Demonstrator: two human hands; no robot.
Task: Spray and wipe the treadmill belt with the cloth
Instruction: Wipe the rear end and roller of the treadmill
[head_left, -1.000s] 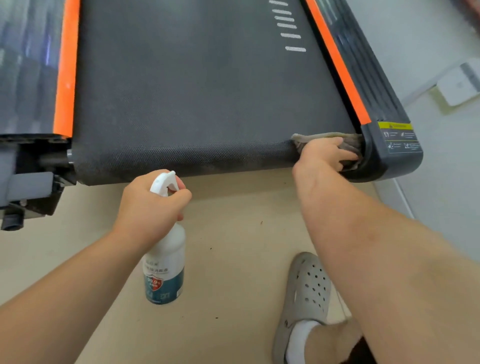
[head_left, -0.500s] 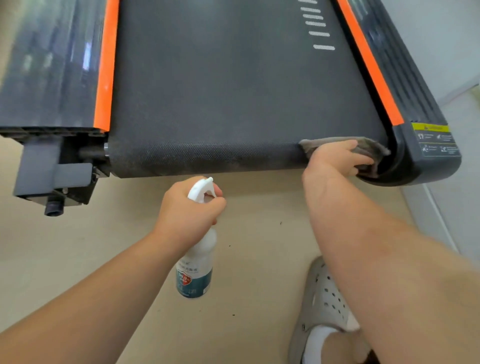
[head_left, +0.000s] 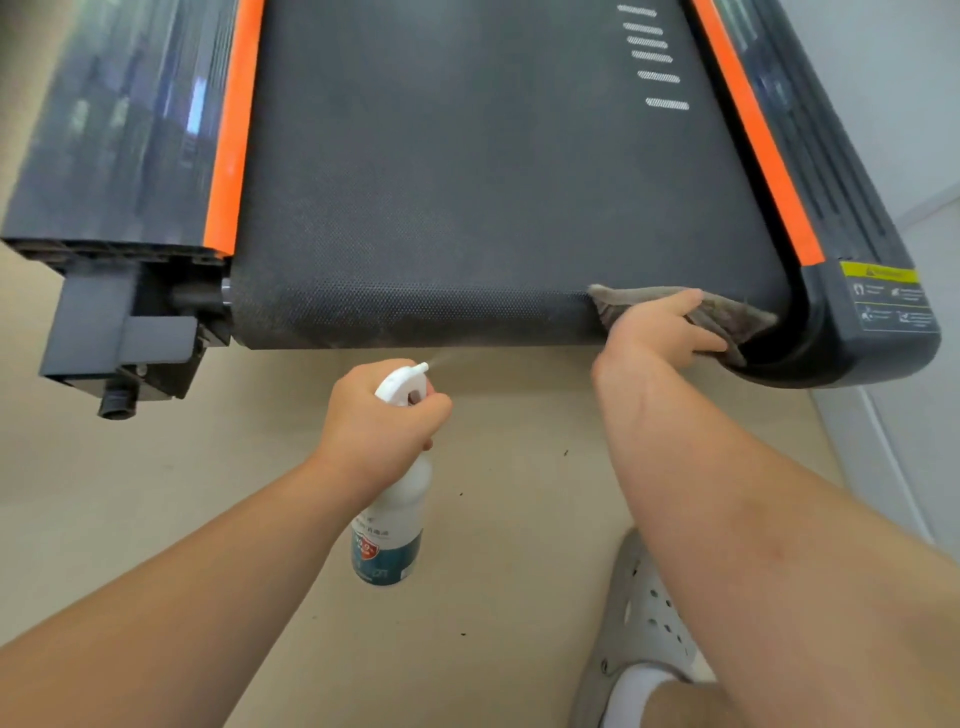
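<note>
The spraying step appears to be in hand: a white spray bottle (head_left: 389, 530) is gripped in the left hand (head_left: 379, 421), its trigger squeezed, and faint mist is thrown at the treadmill belt (head_left: 467, 182). At centre right, a grey cloth (head_left: 737, 314) is pressed onto the belt's rounded end by the right hand (head_left: 657, 327), its fingers fairly straight. A leftward wipe across the wetted strip is probably called for.

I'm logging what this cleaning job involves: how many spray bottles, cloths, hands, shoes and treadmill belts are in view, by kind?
Spray bottle: 1, gripped by the left hand
Cloth: 1, pressed by the right hand
Hands: 2
Shoe: 1
Treadmill belt: 1
Total: 6
</note>
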